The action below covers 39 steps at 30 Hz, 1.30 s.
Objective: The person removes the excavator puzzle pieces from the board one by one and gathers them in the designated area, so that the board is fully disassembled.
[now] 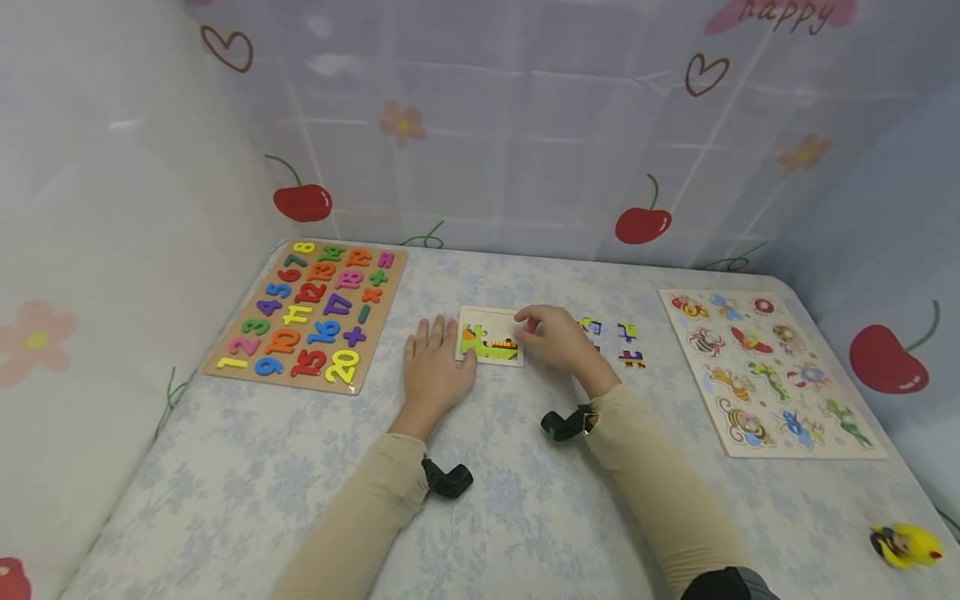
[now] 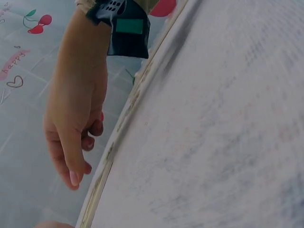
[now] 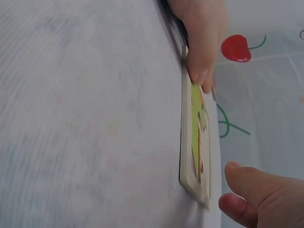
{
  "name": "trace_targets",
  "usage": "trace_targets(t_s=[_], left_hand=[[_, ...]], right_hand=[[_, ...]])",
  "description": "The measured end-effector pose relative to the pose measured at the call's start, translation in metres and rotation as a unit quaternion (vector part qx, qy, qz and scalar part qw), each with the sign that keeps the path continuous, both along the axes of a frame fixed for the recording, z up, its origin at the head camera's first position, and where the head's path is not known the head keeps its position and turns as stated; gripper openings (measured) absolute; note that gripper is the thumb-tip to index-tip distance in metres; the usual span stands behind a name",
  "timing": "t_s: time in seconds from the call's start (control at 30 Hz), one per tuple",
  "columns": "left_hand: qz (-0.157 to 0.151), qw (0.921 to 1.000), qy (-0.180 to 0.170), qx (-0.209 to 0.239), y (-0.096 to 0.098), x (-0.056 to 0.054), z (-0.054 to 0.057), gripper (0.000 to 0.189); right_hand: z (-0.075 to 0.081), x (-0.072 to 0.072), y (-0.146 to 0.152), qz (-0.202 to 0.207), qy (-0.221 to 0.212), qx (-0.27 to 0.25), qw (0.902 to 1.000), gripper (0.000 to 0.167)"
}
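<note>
A small wooden jigsaw tray (image 1: 487, 312) lies in the middle of the table, with green and yellow pieces (image 1: 480, 343) fitted along its lower left part. My left hand (image 1: 437, 375) rests at the tray's left side with fingers straight, and its thumb presses on the near left corner, as the right wrist view also shows. Over the tray's right edge hovers my right hand (image 1: 558, 340), loosely bent. In the right wrist view its thumb (image 3: 244, 178) and finger stand apart, with nothing seen between them. Loose jigsaw pieces (image 1: 632, 359) lie right of that hand, some partly hidden by it.
On the left lies a number board (image 1: 367, 333) with colourful digits. A board with insect pictures (image 1: 712, 408) lies on the right. A yellow toy duck (image 1: 907, 545) stands near the right front edge. A printed curtain (image 1: 487, 167) hangs behind the table.
</note>
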<state>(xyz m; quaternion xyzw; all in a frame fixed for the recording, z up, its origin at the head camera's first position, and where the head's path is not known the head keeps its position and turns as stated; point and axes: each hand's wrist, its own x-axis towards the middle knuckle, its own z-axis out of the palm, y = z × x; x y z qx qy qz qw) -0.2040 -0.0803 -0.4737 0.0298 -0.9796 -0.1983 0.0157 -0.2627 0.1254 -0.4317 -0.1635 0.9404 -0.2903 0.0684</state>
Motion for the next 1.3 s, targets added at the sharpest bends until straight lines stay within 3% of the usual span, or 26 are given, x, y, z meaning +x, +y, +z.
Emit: trace_targets(t_s=[0.23,0.47,0.97,1.3], left_hand=[[-0.004,1.0,0.001,0.001,0.0,0.0,-0.002,0.069],[-0.009,0.9999,0.002,0.004,-0.001,0.0,-0.001,0.068],[-0.014,0.9999,-0.005,-0.005,-0.001,-0.001,0.0,0.067],[-0.012,0.9999,0.001,-0.006,-0.001,-0.002,-0.001,0.066]], right_hand=[[-0.001,-0.005,-0.033,0.028,-0.002,0.023,0.9993,0.034],[-0.01,-0.012,-0.049,0.032,0.016,0.047,0.9982,0.028],[-0.012,-0.014,-0.056,0.04,0.02,0.036,0.9983,0.026],[-0.011,-0.014,-0.06,0.04,0.009,-0.009,0.9991,0.021]])
